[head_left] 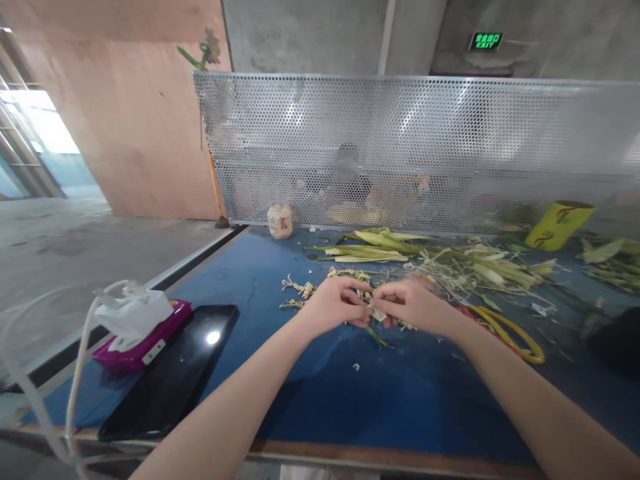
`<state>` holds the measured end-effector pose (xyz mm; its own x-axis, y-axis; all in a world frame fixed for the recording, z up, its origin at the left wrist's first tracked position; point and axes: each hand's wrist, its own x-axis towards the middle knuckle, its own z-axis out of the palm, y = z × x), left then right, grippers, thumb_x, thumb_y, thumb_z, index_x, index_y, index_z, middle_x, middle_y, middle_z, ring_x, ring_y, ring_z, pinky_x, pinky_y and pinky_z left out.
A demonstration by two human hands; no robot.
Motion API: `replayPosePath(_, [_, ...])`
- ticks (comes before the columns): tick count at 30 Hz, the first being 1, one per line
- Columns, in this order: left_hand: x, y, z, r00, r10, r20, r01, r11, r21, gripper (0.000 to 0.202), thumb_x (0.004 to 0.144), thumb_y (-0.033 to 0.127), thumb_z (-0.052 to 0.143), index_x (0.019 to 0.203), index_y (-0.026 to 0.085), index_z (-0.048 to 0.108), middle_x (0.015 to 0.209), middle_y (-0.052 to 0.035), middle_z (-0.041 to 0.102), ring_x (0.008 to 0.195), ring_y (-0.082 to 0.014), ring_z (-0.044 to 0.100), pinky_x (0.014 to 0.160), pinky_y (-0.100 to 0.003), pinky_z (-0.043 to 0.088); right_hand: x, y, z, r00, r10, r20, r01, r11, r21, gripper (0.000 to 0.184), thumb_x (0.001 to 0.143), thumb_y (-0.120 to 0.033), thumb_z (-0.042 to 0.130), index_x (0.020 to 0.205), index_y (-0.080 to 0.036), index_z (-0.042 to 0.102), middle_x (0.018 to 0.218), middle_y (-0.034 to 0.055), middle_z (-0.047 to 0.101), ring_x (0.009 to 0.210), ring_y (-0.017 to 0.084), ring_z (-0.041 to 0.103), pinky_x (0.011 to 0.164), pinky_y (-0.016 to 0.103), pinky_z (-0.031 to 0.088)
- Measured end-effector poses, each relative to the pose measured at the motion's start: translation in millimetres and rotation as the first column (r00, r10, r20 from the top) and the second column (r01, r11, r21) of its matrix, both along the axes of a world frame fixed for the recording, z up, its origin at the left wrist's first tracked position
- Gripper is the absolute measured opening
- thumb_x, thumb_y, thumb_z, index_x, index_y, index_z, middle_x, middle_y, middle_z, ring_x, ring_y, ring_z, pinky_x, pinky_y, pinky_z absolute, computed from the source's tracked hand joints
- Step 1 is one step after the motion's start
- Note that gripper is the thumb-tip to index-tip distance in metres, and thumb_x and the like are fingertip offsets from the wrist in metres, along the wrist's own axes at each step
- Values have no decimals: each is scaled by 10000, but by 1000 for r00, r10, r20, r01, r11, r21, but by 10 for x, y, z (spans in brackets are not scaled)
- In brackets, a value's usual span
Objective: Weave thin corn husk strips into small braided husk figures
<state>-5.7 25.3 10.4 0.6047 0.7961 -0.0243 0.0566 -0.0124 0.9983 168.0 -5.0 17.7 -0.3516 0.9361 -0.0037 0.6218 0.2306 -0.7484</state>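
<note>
My left hand [337,305] and my right hand [409,303] meet over the blue tabletop, fingertips pinched close together. Between them is a pale strip of husk [379,315], gripped at both sides; its ends are partly hidden by the fingers. Thin green and cream plant strips [353,273] lie behind and under the hands. Left of my left hand are small knotted husk pieces [301,288]. Beyond the hands lie long green husk leaves [373,250] and a heap of shredded strips [465,267].
Scissors with yellow and red handles [517,337] lie by my right forearm. A black tablet [170,373] and a magenta tissue box [133,350] are at left. A whitish jar-like roll [280,221], a tilted yellow tube [557,227] and a perforated metal screen [310,133] stand behind.
</note>
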Motion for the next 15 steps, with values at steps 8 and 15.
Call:
replayPosePath(8, [8, 2, -1, 1000, 16, -6, -16, 1000, -5, 419, 587, 72, 670, 987, 65, 546, 558, 9, 623, 518, -99, 598, 594, -275, 529, 30, 3, -1, 999, 31, -31, -32, 999, -24, 144, 778, -296, 495, 730, -173, 554, 611, -3, 608, 574, 96, 551, 519, 196, 376])
replayPosePath(15, [-4, 20, -29, 999, 21, 31, -21, 1000, -7, 594, 576, 181, 724, 1120, 84, 506, 702, -51, 678, 588, -122, 625, 658, -310, 529, 9, -15, 32, 1000, 11, -13, -11, 999, -30, 208, 798, -346, 472, 752, -167, 568, 634, 12, 620, 574, 101, 546, 532, 209, 389])
